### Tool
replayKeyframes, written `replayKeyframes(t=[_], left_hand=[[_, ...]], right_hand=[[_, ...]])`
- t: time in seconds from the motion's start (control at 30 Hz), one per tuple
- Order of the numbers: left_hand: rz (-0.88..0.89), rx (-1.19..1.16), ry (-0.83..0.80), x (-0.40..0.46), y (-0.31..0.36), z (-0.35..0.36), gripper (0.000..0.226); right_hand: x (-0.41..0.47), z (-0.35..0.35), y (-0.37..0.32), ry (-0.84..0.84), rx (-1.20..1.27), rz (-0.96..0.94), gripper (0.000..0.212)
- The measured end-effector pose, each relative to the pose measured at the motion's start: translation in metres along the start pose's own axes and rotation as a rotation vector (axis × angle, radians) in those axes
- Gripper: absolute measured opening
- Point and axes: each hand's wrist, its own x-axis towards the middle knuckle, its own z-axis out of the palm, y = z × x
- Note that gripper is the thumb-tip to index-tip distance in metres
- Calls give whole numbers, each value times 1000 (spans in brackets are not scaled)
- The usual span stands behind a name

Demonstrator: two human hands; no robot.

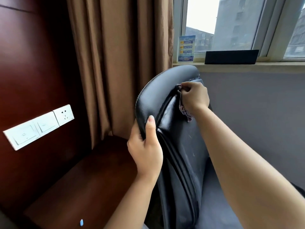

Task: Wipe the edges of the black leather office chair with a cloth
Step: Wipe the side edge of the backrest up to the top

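Note:
The black leather office chair [165, 96] shows its tall backrest, seen from the side and rear in the middle of the view. My left hand [145, 146] grips the backrest's left edge, thumb pressed on the leather. My right hand [194, 96] is closed on a small greyish-pink cloth [183, 108] and presses it into the seam near the top of the backrest. Part of the cloth hangs below my palm. The seat and base of the chair are hidden.
A dark wooden desk [85, 179] lies to the left, under a wood panel with white switches and a socket [38, 126]. Brown curtains [118, 63] hang behind the chair. The windowsill [247, 66] holds a blue card [186, 48] and a black box [231, 57].

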Motion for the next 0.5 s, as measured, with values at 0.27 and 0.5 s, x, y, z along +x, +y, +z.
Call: replayKeyframes(t=[0.27,0.5], left_hand=[[1,-7,4,-1,0,0,48],[-20,-1,18,1,-1,1,55]], right_hand=[[-72,-6,7,56,238,-137,24],[-141,-12,16,88,340,-254,34]])
